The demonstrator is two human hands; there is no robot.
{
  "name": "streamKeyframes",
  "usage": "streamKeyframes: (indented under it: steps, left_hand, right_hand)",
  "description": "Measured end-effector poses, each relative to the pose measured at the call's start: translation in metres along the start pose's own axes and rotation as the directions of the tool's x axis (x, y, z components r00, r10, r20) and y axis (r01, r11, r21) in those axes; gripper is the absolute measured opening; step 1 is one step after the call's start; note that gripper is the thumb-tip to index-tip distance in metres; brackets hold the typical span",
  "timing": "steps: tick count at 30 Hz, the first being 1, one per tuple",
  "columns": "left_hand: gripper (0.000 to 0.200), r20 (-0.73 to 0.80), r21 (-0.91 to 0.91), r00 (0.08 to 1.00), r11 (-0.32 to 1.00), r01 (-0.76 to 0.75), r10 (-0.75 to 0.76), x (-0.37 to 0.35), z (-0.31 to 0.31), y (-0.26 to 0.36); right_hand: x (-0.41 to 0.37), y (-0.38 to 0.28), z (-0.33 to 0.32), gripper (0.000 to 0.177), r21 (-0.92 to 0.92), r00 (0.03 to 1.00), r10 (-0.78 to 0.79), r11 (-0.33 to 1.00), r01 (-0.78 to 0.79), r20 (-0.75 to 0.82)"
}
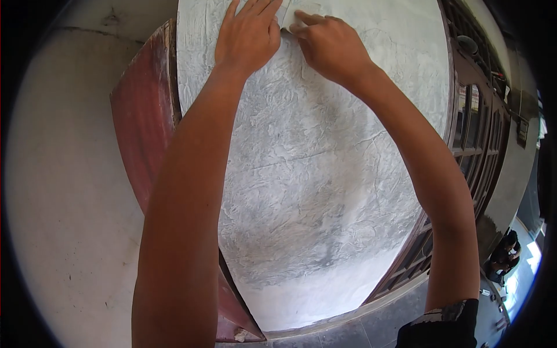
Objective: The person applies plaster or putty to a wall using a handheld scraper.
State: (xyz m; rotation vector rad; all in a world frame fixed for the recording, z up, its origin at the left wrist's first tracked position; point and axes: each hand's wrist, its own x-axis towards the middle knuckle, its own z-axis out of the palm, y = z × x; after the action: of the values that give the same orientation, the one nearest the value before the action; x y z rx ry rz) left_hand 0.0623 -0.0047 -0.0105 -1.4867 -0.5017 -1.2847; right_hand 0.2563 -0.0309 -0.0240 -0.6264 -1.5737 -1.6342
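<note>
Both of my hands are raised to a white, rough-skimmed wall panel [301, 191], at the top edge of the view. My left hand [248, 37] has its back to me, its fingers pointing up and partly cut off by the frame. Against its fingers, on the right side, shows the edge of a pale flat piece [284, 13]. My right hand [333, 49] is closed on a pale flat scraper [310, 7], with the index finger laid along it. The two pieces come close together between my hands; how the left fingers grip theirs I cannot tell.
A dark red wooden panel [142, 110] stands at the left, in front of a plain off-white wall [69, 191]. Brown-framed windows [473, 116] line the right. Grey floor tiles [371, 325] run below. A person [505, 255] sits far off at the lower right, near small items on the floor.
</note>
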Motion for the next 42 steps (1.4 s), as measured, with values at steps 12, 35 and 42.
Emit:
streamKeyframes:
  steps: [12, 35, 42]
  left_hand:
    - [0.043, -0.062, -0.009, 0.996, 0.998, 0.057, -0.057, -0.003, 0.002, -0.004]
    - [0.043, -0.067, 0.034, 0.996, 0.997, 0.066, -0.064, -0.001, -0.001, -0.005]
    - [0.044, -0.068, 0.038, 0.998, 0.999, 0.011, -0.009, -0.004, -0.001, -0.008]
  right_hand:
    - [-0.014, -0.030, -0.014, 0.024, -0.008, 0.986, -0.045, 0.999, 0.047, 0.158]
    - [-0.031, -0.021, -0.001, 0.018, 0.025, 0.973, -0.189, 0.981, 0.194, -0.136]
    - [0.027, 0.016, 0.002, 0.020, 0.285, 0.979, 0.203, 0.938, -0.197, 0.011]
